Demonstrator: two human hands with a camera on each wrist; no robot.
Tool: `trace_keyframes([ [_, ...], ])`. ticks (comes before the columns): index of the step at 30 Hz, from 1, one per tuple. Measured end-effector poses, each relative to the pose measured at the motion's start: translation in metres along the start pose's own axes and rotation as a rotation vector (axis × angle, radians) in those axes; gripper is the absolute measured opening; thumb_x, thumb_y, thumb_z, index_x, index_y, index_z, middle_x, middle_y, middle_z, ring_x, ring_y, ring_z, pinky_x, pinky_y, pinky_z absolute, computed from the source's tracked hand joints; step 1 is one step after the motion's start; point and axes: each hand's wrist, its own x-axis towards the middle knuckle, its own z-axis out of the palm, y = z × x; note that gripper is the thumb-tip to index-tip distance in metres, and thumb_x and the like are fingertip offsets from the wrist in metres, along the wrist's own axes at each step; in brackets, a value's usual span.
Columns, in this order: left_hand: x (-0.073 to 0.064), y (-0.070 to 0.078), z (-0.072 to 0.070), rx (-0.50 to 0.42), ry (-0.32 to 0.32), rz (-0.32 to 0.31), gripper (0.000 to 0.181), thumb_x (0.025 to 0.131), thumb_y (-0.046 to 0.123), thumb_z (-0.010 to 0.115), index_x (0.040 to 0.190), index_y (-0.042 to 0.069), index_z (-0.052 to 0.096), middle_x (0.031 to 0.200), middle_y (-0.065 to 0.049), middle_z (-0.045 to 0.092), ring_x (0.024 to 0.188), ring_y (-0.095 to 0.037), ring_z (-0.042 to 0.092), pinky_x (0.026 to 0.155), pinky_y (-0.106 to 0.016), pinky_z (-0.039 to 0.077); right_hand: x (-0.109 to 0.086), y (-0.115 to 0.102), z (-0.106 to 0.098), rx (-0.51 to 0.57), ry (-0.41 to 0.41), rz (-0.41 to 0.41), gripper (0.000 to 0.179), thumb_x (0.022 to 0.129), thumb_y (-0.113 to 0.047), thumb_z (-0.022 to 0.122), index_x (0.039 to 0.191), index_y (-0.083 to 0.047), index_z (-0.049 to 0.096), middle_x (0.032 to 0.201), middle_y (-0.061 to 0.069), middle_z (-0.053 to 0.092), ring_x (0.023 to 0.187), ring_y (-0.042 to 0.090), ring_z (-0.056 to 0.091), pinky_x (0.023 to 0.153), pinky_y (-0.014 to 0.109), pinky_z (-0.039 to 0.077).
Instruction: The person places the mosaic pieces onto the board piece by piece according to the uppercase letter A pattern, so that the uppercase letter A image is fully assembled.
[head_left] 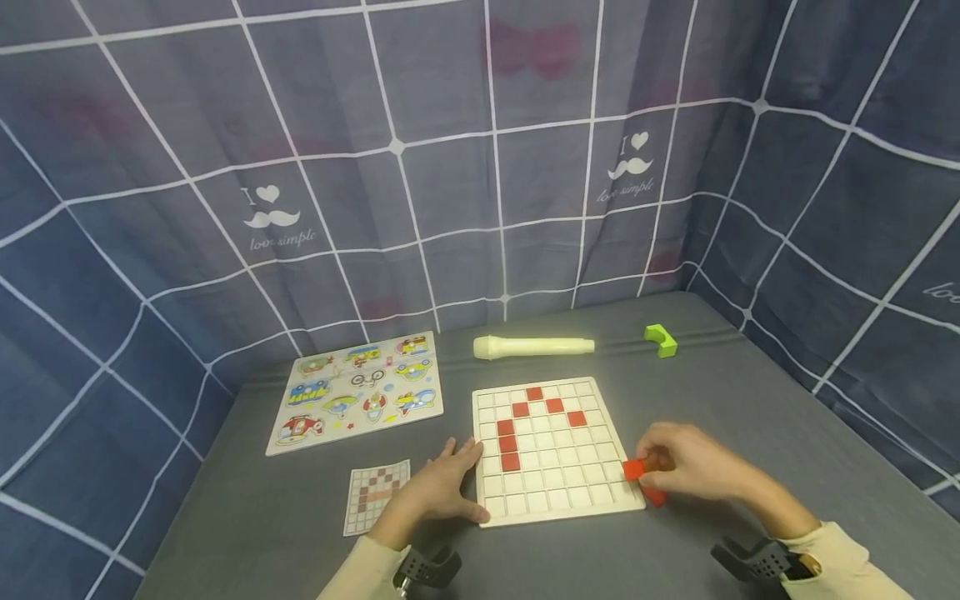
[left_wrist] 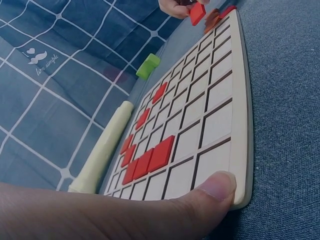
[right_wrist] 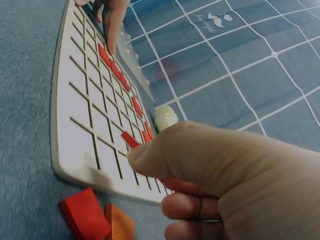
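A wooden grid board [head_left: 567, 479] lies flat on the grey cloth, with several red square tiles in its cells. They form a short column at the left and a slanting, peaked line toward the top. My left hand [head_left: 442, 483] rests against the board's left side, its thumb on the near left corner. Between thumb and fingers, my right hand [head_left: 697, 462] pinches a red tile [head_left: 633, 470] over the board's right edge. Under that hand, a loose red tile [right_wrist: 86, 215] and an orange tile [right_wrist: 120, 223] lie beside the board.
A small pattern card [head_left: 358, 508] lies left of my left hand. Farther back are a vehicle puzzle board [head_left: 352, 414], a cream microphone-shaped stick [head_left: 536, 347] and a green notched block [head_left: 662, 340]. Dark checked curtains [head_left: 450, 192] enclose the back and sides.
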Motion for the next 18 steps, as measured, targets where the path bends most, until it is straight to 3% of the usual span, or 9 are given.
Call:
trace_keyframes([
  [9, 0.000, 0.000, 0.002, -0.003, -0.001, 0.000, 0.101, 0.068, 0.033, 0.088, 0.151, 0.003, 0.037, 0.161, -0.017, 0.029, 0.149, -0.049, 0.018, 0.110, -0.074, 0.025, 0.023, 0.007, 0.014, 0.080, -0.049, 0.044, 0.022, 0.075, -0.024, 0.083, 0.085, -0.016, 0.065, 0.074, -0.010, 0.057, 0.067, -0.006, 0.046, 0.058, 0.016, 0.042],
  [18, 0.000, 0.004, 0.000, 0.012, -0.008, -0.017, 0.103, 0.067, 0.032, 0.088, 0.151, 0.002, 0.036, 0.161, -0.019, 0.029, 0.148, -0.051, 0.018, 0.109, -0.076, 0.024, 0.049, 0.021, 0.029, 0.125, -0.037, 0.174, 0.025, 0.078, -0.028, 0.082, 0.092, -0.010, 0.070, 0.081, -0.005, 0.064, 0.070, -0.002, 0.050, 0.062, 0.019, 0.046],
])
